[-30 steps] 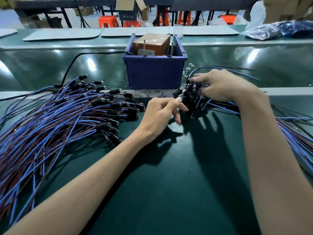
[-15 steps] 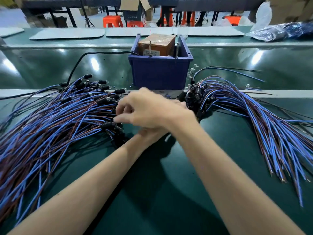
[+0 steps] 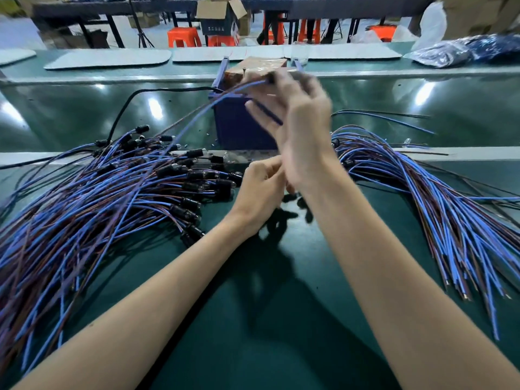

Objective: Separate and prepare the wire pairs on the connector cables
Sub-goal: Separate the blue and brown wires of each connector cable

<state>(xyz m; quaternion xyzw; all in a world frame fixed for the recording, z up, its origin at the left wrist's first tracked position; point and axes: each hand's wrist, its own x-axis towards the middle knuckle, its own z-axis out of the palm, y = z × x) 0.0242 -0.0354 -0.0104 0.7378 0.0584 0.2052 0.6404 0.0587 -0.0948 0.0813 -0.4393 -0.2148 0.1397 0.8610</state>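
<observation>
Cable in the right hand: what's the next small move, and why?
Probably draw the cable rightward until its tail clears the left pile: the right hand pinches its connector end, raised before the blue bin, while the wires trail down into that heap.

blue-brown cable (image 3: 202,110) aloft, cable piles (image 3: 84,206) flat

Bright overhead light leaves white glare spots on the glossy green belt (image 3: 70,114) at ten and two o'clock. The forearms cast dark, soft-edged shadows toward six o'clock. Motion blur smears the right hand (image 3: 292,114) and the blue cable (image 3: 202,108) it grips at twelve o'clock. Wide-angle distortion bows the edges.
</observation>
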